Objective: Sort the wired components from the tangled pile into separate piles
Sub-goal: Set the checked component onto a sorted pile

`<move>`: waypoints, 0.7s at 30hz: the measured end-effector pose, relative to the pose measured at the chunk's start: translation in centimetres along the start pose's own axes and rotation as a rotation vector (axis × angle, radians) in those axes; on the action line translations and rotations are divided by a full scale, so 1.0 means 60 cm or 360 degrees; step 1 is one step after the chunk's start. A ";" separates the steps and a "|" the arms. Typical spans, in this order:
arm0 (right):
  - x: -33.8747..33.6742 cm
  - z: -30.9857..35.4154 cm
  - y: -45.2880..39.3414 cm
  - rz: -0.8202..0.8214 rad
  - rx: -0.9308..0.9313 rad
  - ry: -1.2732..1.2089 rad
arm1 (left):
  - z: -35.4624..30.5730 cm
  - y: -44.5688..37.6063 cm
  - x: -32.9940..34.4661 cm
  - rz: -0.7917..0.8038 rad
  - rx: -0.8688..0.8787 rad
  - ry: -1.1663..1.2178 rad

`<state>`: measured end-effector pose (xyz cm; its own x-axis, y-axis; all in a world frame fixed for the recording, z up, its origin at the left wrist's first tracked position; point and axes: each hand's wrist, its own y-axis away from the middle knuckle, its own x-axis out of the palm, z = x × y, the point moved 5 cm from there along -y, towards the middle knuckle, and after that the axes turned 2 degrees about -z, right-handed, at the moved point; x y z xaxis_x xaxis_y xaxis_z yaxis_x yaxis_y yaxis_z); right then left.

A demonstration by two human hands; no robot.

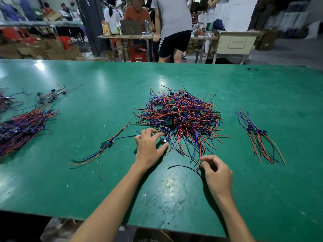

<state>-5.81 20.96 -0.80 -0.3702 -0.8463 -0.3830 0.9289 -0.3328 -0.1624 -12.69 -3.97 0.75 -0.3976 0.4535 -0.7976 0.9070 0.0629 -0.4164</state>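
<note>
In the middle of the frame, on the smooth, scuffed green table point(87, 102), lies the pile point(180, 116): thin red, blue and black wires tangled around small green boards. The left hand point(148, 147) has its fingers spread and slightly bent, the tips touching the pile's near edge. The right hand point(216, 173) has curled fingers pinching a red wire end beside a curved black wire point(183, 167). Sorted bundles point(258, 135) lie right and left.
</note>
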 end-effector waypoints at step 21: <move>-0.003 0.007 0.007 0.0023 -0.0018 -0.0044 | 0.048 0.034 -0.035 0.0089 -0.0764 0.2231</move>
<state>-5.36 20.80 -0.44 -0.3560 -0.8622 -0.3602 0.9340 -0.3158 -0.1673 -10.37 -7.37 0.31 -0.1601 0.9151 0.3700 0.9853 0.1710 0.0033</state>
